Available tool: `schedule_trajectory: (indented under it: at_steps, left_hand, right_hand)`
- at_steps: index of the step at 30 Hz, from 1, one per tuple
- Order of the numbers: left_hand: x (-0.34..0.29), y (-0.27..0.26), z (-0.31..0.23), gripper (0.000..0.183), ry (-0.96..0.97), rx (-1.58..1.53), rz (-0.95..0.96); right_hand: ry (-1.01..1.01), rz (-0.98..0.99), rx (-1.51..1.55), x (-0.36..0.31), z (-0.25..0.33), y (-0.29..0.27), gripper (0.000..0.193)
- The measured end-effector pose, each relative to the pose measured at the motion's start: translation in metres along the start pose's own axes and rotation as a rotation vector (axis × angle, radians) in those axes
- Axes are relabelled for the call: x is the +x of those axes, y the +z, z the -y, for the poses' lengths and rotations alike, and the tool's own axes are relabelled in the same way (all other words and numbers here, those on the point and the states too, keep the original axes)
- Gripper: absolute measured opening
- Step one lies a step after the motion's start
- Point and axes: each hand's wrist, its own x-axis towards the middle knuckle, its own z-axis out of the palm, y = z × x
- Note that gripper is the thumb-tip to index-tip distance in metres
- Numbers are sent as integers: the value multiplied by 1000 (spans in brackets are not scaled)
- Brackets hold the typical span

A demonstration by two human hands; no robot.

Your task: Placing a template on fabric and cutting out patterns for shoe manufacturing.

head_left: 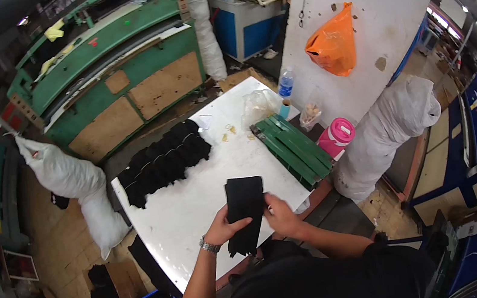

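Note:
Over the near edge of the white table [192, 207], my left hand [223, 227] grips a folded stack of black knitted fabric [246, 206], thumb across its front. The stack is held upright, straight-edged at the top and ragged at the bottom. My right hand [282, 215] is closed at its right edge, with the fingertips partly hidden there. Farther off on the tabletop lies a row of black fabric bundles [167, 159], tied with thin pale bands.
Green metal bars [293, 147] lie at the table's right, near a pink jug [337, 135], a water bottle [285, 83] and a clear plastic bag [259, 106]. White sacks [383, 135] flank the table. A green machine [130, 73] stands beyond; a cardboard box [124, 284] sits on the floor.

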Motion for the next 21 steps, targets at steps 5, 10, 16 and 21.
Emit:
schedule_trajectory:
  at_steps: [5,10,16,21]
  left_hand:
    - [-62,4,1,57,60,-278,-35]
    - [-98,7,12,57,83,-495,-34]
    - [-113,7,13,58,196,-501,-113]
    - [-127,-7,8,53,298,-579,-302]
  right_hand:
    - [108,160,472,-26,58,-1,27]
    - [-167,428,-72,-38,100,-3,29]
    - [-315,355,-85,-17,135,4,37]
    - [-131,411,361,1,131,3,40]
